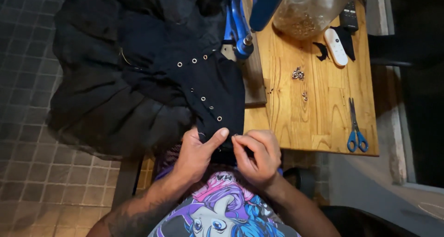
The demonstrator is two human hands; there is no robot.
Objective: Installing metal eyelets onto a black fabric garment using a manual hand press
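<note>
A black garment (138,75) with a row of small metal eyelets (203,98) lies draped over the left end of a wooden table (323,112). My left hand (196,153) pinches the garment's near edge with thumb stretched along it. My right hand (256,156) is beside it, fingertips pinched on the same edge, with a small metal piece at the fingertips. A blue hand press (240,28) stands at the garment's far edge.
Blue-handled scissors (356,128) lie at the table's right. Loose metal eyelets (298,74) sit mid-table. A clear plastic bag of small parts (307,10), a white remote (335,47) and a dark remote (349,15) lie at the far end. Grey tiled floor (27,163) on the left.
</note>
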